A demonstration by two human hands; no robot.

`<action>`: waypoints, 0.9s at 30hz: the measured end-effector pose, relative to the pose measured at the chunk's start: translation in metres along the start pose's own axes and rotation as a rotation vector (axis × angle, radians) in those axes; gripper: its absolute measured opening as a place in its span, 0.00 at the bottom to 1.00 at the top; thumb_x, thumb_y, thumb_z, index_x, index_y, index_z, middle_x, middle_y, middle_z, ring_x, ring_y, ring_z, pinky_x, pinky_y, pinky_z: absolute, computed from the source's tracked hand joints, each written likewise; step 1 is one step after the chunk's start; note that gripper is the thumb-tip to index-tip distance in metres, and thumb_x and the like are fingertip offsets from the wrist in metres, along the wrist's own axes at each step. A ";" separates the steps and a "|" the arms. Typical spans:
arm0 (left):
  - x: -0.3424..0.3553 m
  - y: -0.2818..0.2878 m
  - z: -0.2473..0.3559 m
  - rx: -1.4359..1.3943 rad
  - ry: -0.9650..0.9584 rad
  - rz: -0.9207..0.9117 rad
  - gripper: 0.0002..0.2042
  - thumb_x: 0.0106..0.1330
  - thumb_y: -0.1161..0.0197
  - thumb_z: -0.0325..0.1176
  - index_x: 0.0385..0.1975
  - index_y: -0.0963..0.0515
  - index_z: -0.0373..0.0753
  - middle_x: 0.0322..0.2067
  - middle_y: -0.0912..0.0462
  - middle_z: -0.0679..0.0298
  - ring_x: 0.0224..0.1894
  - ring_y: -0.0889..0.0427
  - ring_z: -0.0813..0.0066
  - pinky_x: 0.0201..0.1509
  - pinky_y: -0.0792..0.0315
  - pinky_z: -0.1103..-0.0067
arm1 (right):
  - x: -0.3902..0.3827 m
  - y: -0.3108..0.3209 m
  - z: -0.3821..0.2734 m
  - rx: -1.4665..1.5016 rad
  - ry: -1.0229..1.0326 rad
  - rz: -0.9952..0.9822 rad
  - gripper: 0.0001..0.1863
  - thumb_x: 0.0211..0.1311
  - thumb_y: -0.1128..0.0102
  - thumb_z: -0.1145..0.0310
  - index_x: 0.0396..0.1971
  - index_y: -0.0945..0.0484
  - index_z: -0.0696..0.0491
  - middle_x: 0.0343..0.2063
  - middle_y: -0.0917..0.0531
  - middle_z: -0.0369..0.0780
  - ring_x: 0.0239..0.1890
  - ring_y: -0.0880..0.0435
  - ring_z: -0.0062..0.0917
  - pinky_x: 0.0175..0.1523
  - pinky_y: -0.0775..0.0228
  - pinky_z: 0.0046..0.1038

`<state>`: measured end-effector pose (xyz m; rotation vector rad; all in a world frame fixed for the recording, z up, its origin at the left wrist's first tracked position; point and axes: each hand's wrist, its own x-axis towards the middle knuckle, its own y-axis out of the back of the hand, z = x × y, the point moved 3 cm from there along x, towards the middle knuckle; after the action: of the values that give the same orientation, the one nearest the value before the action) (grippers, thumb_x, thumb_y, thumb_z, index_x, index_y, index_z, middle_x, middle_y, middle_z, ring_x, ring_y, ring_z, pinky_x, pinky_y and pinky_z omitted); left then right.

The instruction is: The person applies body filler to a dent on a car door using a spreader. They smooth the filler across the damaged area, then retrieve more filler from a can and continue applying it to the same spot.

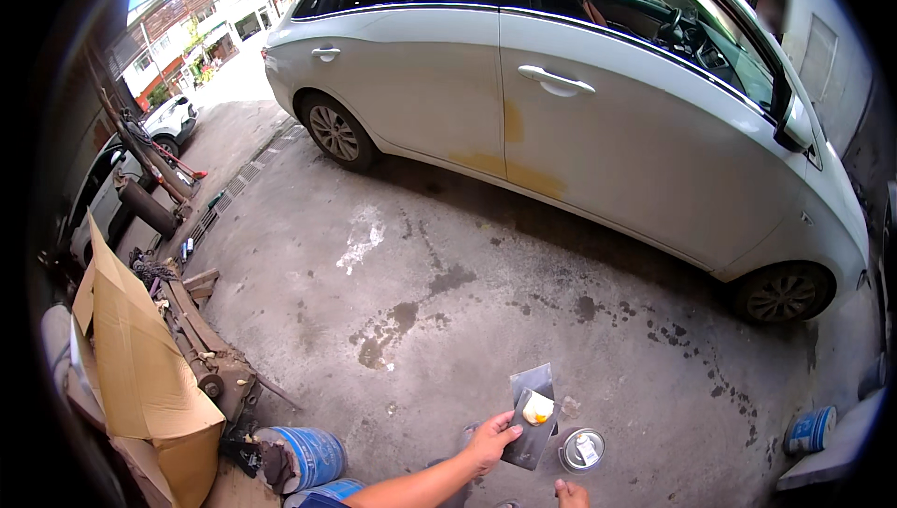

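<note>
Left hand (488, 441) gripping metal board (532, 419), open tin (581, 449) beside; white car (579, 106) ahead

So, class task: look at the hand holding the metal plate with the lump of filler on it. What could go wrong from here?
1. The left hand holds the metal plate by one edge only; tilted, the yellowish filler lump might slide off onto the concrete floor.
2. The open can stands on the ground right by the right hand and could be knocked over.

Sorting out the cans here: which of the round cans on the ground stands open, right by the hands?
The small silver metal can beside the right hand: it stands upright, top open. The blue cans lie farther away.
</note>
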<state>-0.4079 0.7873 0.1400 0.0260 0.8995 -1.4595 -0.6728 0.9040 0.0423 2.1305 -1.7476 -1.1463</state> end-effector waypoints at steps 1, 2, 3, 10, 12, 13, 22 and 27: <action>-0.022 -0.007 0.022 -0.034 -0.023 -0.023 0.25 0.67 0.42 0.28 0.63 0.40 0.29 0.54 0.26 0.61 0.53 0.29 0.79 0.59 0.35 0.82 | -0.006 0.012 -0.041 -0.060 0.064 -0.026 0.18 0.63 0.44 0.56 0.27 0.24 0.59 0.21 0.19 0.49 0.26 0.19 0.43 0.35 0.28 0.38; -0.041 -0.017 0.049 -0.034 -0.021 -0.010 0.25 0.67 0.42 0.28 0.63 0.39 0.29 0.53 0.26 0.61 0.53 0.29 0.79 0.58 0.34 0.82 | -0.005 0.026 -0.081 -0.100 0.089 -0.022 0.17 0.62 0.43 0.58 0.26 0.24 0.59 0.22 0.19 0.49 0.28 0.19 0.43 0.36 0.28 0.38; -0.060 -0.027 0.075 -0.031 -0.012 -0.007 0.25 0.67 0.42 0.28 0.62 0.39 0.30 0.53 0.26 0.62 0.52 0.28 0.80 0.58 0.34 0.82 | -0.005 0.038 -0.118 -0.138 0.107 -0.007 0.15 0.62 0.43 0.60 0.25 0.24 0.59 0.24 0.19 0.49 0.30 0.19 0.44 0.37 0.28 0.38; -0.127 -0.044 0.207 -0.118 -0.103 -0.125 0.22 0.68 0.45 0.28 0.61 0.36 0.31 0.50 0.24 0.65 0.50 0.26 0.80 0.56 0.32 0.81 | 0.030 0.102 -0.316 -0.134 0.476 -0.074 0.07 0.50 0.34 0.74 0.27 0.22 0.58 0.27 0.21 0.44 0.30 0.19 0.29 0.37 0.27 0.28; -0.139 -0.047 0.250 -0.143 -0.156 -0.175 0.21 0.68 0.46 0.27 0.60 0.35 0.32 0.50 0.24 0.65 0.49 0.25 0.80 0.55 0.31 0.81 | 0.024 0.121 -0.402 -0.180 0.292 -0.131 0.09 0.53 0.36 0.70 0.34 0.18 0.56 0.31 0.18 0.43 0.35 0.19 0.30 0.42 0.27 0.30; -0.144 -0.047 0.272 -0.137 -0.183 -0.193 0.20 0.69 0.46 0.27 0.60 0.35 0.32 0.49 0.24 0.64 0.49 0.25 0.80 0.55 0.31 0.81 | 0.028 0.124 -0.424 -0.066 0.320 -0.162 0.07 0.53 0.35 0.72 0.32 0.19 0.57 0.28 0.18 0.41 0.29 0.20 0.25 0.37 0.27 0.27; -0.147 -0.044 0.390 -0.192 -0.356 -0.195 0.19 0.69 0.49 0.25 0.59 0.34 0.32 0.52 0.25 0.62 0.53 0.26 0.76 0.59 0.32 0.77 | 0.078 0.139 -0.548 0.834 0.257 -0.526 0.23 0.68 0.50 0.52 0.39 0.23 0.60 0.24 0.21 0.35 0.21 0.28 0.17 0.26 0.37 0.19; -0.118 -0.058 0.428 -0.163 -0.366 -0.209 0.18 0.68 0.49 0.24 0.58 0.34 0.32 0.52 0.24 0.61 0.54 0.26 0.74 0.60 0.33 0.75 | 0.100 0.151 -0.623 0.917 0.428 -0.641 0.17 0.62 0.39 0.64 0.46 0.26 0.59 0.38 0.20 0.38 0.36 0.20 0.23 0.40 0.25 0.27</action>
<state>-0.2249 0.6504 0.5250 -0.4542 0.7307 -1.5142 -0.3905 0.5602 0.5141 3.2691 -1.5573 0.2075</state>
